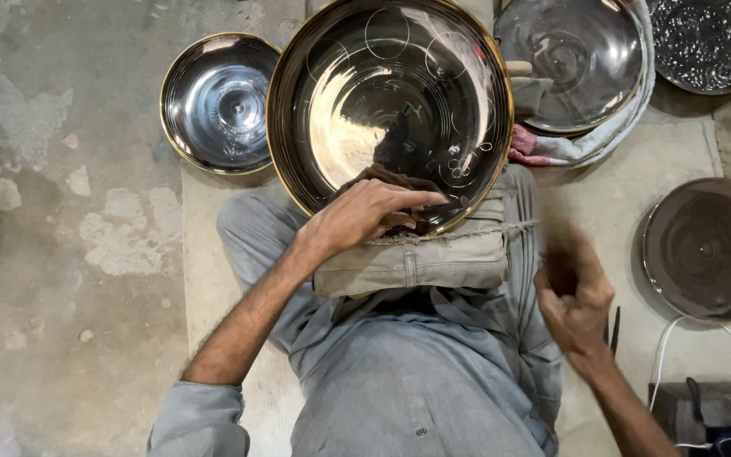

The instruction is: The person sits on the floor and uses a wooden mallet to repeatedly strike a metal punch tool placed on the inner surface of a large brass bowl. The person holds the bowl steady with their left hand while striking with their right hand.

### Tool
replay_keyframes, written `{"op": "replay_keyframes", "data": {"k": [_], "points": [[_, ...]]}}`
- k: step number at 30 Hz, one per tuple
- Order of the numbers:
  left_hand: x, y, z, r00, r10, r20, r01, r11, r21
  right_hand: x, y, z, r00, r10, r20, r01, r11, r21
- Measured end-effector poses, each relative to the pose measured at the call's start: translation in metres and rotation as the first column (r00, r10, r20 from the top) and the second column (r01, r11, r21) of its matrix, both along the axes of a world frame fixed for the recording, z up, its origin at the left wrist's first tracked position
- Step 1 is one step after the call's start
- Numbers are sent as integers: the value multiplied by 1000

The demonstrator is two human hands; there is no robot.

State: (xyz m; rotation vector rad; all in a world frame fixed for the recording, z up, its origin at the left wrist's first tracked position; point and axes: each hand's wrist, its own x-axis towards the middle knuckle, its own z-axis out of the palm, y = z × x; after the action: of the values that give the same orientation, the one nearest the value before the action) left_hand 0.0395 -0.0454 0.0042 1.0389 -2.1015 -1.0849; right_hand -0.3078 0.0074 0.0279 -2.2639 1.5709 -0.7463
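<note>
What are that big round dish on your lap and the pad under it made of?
The big dish looks like polished metal, perhaps brass: mirror-bright, gold rim, thin engraved circles. The folded pad under it looks like coarse beige cloth, with stitched seams showing.

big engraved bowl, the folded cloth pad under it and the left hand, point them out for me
big engraved bowl (357,110), head view, on its shiny inner wall.
folded cloth pad (433,258), head view, on its front fold.
left hand (365,216), head view, on the back of the hand resting on the bowl's near rim.
</note>
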Motion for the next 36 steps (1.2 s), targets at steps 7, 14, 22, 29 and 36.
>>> {"op": "replay_keyframes", "data": {"k": [7,14,22,29,36], "points": [[6,7,8,985,169,-39,-171,982,-85,0,2,15,958,-22,-285,52,994,99],[7,7,9,971,205,-120,-215,973,-78,13,-12,33,955,7,-296,25,994,104],[7,9,10,974,208,-94,-214,975,-60,20,-34,43,985,85,-152,-64,988,140],[4,6,7,982,177,-64,-179,983,-35,14,-26,23,946,136,295,-177,977,120],[4,3,8,994,107,-30,-108,994,-25,9,2,10,999,23,24,-24,1000,2]]}}
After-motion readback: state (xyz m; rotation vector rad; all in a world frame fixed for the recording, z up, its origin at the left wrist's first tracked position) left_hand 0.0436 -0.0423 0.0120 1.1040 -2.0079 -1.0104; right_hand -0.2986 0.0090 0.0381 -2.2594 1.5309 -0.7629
